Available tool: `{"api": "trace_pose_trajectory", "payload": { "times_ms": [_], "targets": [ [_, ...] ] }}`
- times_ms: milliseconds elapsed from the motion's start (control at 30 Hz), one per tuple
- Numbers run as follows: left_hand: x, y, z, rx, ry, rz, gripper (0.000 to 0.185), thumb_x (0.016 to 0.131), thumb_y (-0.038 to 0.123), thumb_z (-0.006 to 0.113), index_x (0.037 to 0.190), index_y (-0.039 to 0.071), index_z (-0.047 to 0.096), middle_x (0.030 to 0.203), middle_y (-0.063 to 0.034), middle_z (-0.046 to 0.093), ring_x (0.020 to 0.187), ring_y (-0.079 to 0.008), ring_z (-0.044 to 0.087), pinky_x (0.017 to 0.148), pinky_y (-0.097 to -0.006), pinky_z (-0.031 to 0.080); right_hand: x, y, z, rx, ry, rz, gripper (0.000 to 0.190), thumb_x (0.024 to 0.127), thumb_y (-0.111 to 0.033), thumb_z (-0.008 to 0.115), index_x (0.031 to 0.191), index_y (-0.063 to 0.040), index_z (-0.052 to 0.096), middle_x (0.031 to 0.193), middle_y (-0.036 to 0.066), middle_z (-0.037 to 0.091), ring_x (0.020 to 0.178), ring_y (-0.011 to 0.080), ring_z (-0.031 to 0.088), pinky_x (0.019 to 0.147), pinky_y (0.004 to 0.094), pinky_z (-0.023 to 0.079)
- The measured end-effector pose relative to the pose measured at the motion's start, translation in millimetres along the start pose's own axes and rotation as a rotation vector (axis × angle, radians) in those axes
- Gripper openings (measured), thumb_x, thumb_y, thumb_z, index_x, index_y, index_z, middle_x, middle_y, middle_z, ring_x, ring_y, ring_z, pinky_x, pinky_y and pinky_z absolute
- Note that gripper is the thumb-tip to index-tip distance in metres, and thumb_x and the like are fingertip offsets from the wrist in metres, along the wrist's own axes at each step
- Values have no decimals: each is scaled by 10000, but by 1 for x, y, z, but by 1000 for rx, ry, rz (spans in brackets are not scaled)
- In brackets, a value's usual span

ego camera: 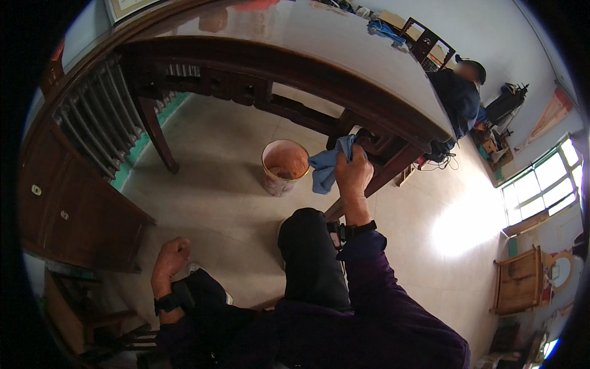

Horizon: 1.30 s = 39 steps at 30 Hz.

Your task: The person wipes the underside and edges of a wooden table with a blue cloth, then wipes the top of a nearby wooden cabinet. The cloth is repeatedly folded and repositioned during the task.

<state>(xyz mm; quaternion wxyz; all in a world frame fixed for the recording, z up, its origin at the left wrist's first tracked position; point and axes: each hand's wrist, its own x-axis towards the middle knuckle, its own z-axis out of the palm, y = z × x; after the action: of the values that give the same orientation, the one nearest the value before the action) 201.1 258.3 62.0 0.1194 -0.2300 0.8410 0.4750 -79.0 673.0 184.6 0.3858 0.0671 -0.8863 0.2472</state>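
Observation:
My right hand grips a blue cloth against the carved openwork apron of a dark wooden table, close to its right-hand leg. Part of the cloth hangs free to the left of the fingers. Just left of it, a round bucket stands on the floor beneath the table, with something pinkish inside that I cannot make out. My left hand is held low at the left, near my knee, its fingers loosely curled with nothing seen in them.
The table's pale, glossy top spans the upper view. A metal radiator and a dark wooden cabinet line the left side. Another person is beyond the table's right end. A wooden chair stands lower left, a small cabinet at right.

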Motion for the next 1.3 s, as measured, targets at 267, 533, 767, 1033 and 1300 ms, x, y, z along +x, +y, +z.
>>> {"api": "trace_pose_trajectory", "payload": {
  "times_ms": [267,533,767,1033,1300],
  "targets": [
    [-2,3,1,-8,-11,-1,412,948,120,594,1339,-11,587,982,-121,690,833,-200,653,783,-339,523,-21,12,-23,241,-436,223,547,960,-308,621,1334,78,521,810,310,683,786,407,737,651,449,566],
    [8,-18,1,-36,-7,51,395,952,140,612,1300,-44,592,958,-122,691,809,-193,654,763,-359,532,-2,7,4,452,-291,283,274,977,-221,547,1067,34,587,749,214,679,656,355,708,486,410,500],
    [15,-27,2,-82,-43,117,386,950,174,634,1270,-40,605,973,-135,697,816,-202,675,742,-362,541,15,13,18,489,-503,318,337,951,-210,518,1128,77,491,746,250,661,536,319,671,423,365,512],
    [0,-4,-1,-128,-3,41,315,931,105,615,1205,-48,632,922,-109,679,776,-176,657,727,-330,537,8,12,-13,119,-521,148,425,900,-242,515,1163,92,522,785,322,671,581,404,690,683,478,592],
    [1,-3,1,-12,5,-26,351,919,98,602,1227,-70,623,996,-148,706,784,-202,677,737,-333,546,-80,75,-56,50,-711,327,479,863,-246,581,1296,-41,576,902,298,694,866,492,676,748,575,536]
  ]
}}
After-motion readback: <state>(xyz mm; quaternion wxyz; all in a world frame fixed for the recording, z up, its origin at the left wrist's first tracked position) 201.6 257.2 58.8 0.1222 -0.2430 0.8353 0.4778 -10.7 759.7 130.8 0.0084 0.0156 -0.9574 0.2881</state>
